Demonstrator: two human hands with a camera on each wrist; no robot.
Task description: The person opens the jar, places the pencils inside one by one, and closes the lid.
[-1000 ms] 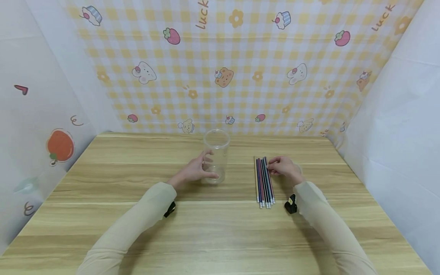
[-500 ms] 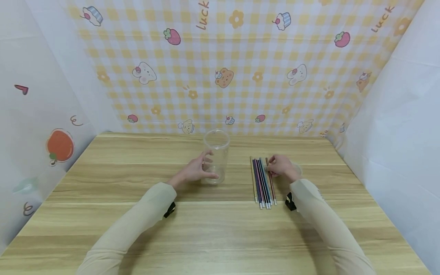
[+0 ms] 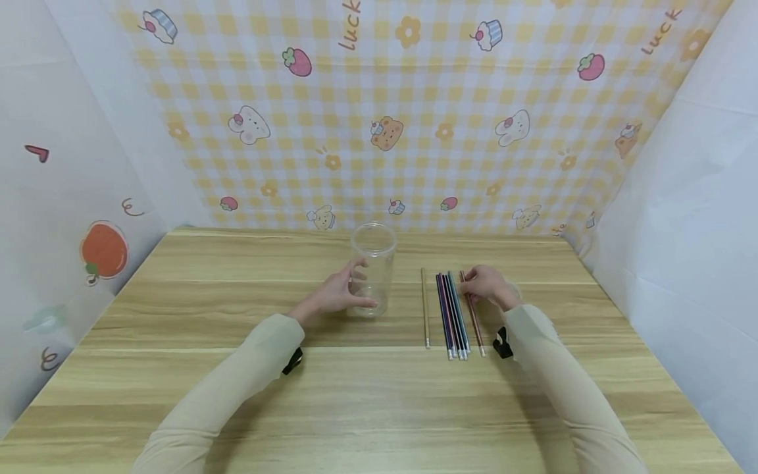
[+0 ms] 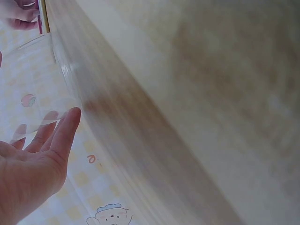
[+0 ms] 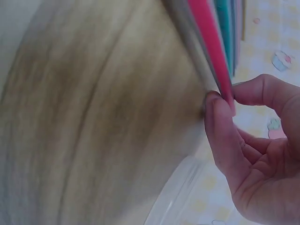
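A tall clear plastic cup [image 3: 383,276] stands upright on the table, and my left hand [image 3: 339,289] holds it low from the left, thumb in front and fingers behind. In the left wrist view the fingers of that left hand [image 4: 44,159] lie along the see-through wall. My right hand [image 3: 487,287] pinches a red pencil [image 3: 476,322] near its far end, as the right wrist view shows between thumb and finger. Left of it lies a row of dark and coloured pencils [image 3: 453,316], their eraser ends toward me. A lone natural-wood pencil [image 3: 425,309] lies between that row and the cup.
A clear round plastic piece [image 5: 176,192], perhaps a lid, lies beside my right hand and is mostly hidden by it in the head view. The wooden table [image 3: 367,408] ends at a checked cloth backdrop [image 3: 331,131], with white sheets on both sides.
My right hand has drawn the red pencil rightward, away from the row. The natural-wood pencil has shifted left, apart from the others. My left hand and the cup have stayed put.
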